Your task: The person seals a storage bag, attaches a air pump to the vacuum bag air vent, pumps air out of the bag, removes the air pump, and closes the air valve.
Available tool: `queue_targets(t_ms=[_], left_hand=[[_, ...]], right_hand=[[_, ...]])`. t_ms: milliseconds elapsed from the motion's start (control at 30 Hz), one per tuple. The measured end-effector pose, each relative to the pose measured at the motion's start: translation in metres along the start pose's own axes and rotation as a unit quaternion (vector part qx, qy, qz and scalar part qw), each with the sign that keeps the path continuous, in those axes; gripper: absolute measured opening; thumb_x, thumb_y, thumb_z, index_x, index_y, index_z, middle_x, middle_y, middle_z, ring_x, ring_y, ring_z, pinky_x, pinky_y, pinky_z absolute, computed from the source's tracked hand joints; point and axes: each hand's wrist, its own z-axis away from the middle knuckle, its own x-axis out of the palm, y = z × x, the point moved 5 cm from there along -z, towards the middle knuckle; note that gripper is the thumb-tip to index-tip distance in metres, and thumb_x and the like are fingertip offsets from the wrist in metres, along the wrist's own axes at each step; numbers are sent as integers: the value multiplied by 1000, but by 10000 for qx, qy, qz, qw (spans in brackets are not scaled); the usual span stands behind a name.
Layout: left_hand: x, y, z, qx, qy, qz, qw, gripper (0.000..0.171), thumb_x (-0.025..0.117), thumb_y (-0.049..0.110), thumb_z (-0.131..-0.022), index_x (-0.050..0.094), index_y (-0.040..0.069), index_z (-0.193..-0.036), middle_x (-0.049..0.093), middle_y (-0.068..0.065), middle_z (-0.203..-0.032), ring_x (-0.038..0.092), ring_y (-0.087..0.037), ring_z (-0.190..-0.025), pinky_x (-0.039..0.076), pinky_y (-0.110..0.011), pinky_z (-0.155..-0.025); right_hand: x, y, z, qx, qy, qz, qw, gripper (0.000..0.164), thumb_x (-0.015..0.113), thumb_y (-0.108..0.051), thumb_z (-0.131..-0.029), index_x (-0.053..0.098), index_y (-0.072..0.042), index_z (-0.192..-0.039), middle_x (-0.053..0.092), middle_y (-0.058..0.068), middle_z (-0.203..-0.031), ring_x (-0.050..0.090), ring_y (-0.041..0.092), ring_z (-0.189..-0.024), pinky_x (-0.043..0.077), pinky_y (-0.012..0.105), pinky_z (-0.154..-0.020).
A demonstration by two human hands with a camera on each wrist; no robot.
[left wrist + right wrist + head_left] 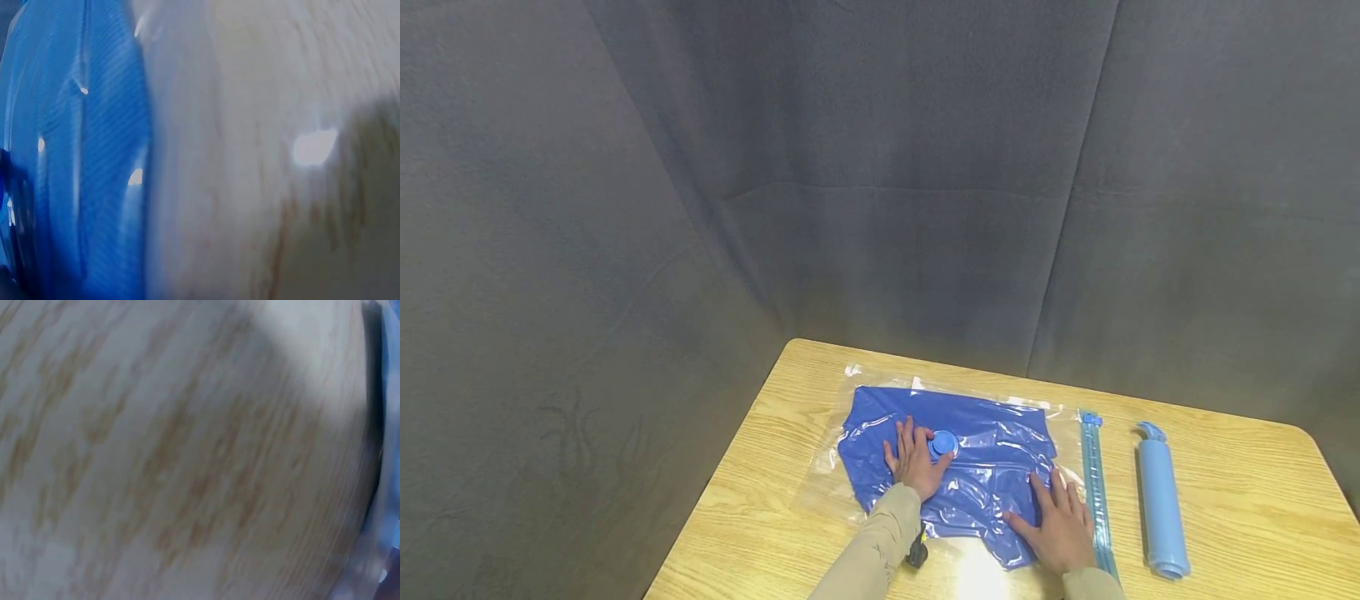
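A clear plastic vacuum storage bag (820, 479) lies flat with a folded blue garment (1000, 425) inside. Near its middle is a round blue valve cap (943, 443). My left hand (917, 467) rests on the bag with fingers spread, thumb and index finger at the cap's edge. Over the lower right of the garment, my right hand (1060, 529) presses on the plastic, its fingers spread. In the left wrist view, the wrinkled blue garment (112, 156) shows through shiny plastic; the right wrist view catches only the bag's blue edge.
Right of the bag's teal zip strip (1093, 483) with its blue slider (1092, 419), a light blue hand pump (1163, 508) lies on the wooden table (1247, 483). A small black object (917, 552) sits beneath the left forearm. Grey curtains (887, 167) hang behind the table.
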Motion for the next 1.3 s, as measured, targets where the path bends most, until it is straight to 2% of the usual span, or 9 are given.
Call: queue_targets(t_ms=[167,333,533,633,767,867,967,1133,1300], left_hand=[[0,-1,-1,52,58,-116,9999,36,70,34,-85,49,17,-109,27,-23,-154,17,-44,-146,6,-67,-111],[3,-6,-2,15,-198,-78,9998,34,63,34,-87,53,24,-118,23,-19,-158,11,-39,-149,1,-66,-113],[3,-5,-1,-26,-436,45,9990,35,60,36,-89,55,29,-123,18,-18,-159,6,-40,-149,-3,-65,-113],[4,-6,-2,-70,-525,-49,9986,34,59,37,-92,55,31,-126,16,-18,-160,4,-39,-150,-4,-64,-114],[3,-4,-2,19,-453,-77,9989,33,58,33,-93,55,29,-125,16,-20,-159,5,-41,-149,-4,-65,-113],[1,-1,0,189,-273,76,9994,32,59,30,-91,56,25,-123,19,-24,-157,7,-45,-148,-3,-68,-112],[-1,0,0,210,-143,185,9995,40,64,30,-87,52,19,-124,21,-26,-155,9,-46,-147,-2,-68,-111],[1,-4,-3,-86,-123,187,9997,56,73,37,-79,43,12,-118,22,-21,-157,10,-41,-148,0,-65,-113],[0,-4,-3,-281,-86,136,9995,51,75,42,-77,44,14,-105,25,-17,-157,13,-40,-148,2,-64,-114]], right_hand=[[2,1,0,-12,-19,-14,10000,96,60,-67,-81,31,-5,-148,6,28,-158,1,53,-143,5,70,-111],[2,2,0,-14,-25,3,10000,97,59,-68,-80,31,-5,-148,6,28,-158,1,53,-143,5,71,-111],[2,2,0,1,-14,4,10000,97,59,-68,-81,32,-4,-148,7,28,-158,2,53,-143,5,70,-111],[2,1,0,-9,-18,-4,10000,97,59,-68,-81,32,-4,-148,6,28,-158,1,53,-143,4,70,-111],[1,1,1,-42,1,3,10000,96,59,-67,-81,32,-4,-148,6,28,-158,1,52,-144,4,70,-111],[0,0,1,-62,37,3,10000,95,59,-66,-81,32,-4,-148,6,28,-158,1,52,-144,4,70,-111],[-1,0,1,-84,59,2,9999,95,60,-66,-81,32,-4,-148,7,29,-158,3,52,-143,5,70,-111],[-2,-1,2,-118,107,-33,9999,95,60,-66,-81,33,-3,-147,9,29,-157,4,53,-143,6,71,-110],[-2,-1,1,-96,95,-51,9999,95,60,-66,-81,33,-3,-147,9,29,-157,4,53,-143,5,71,-111]])
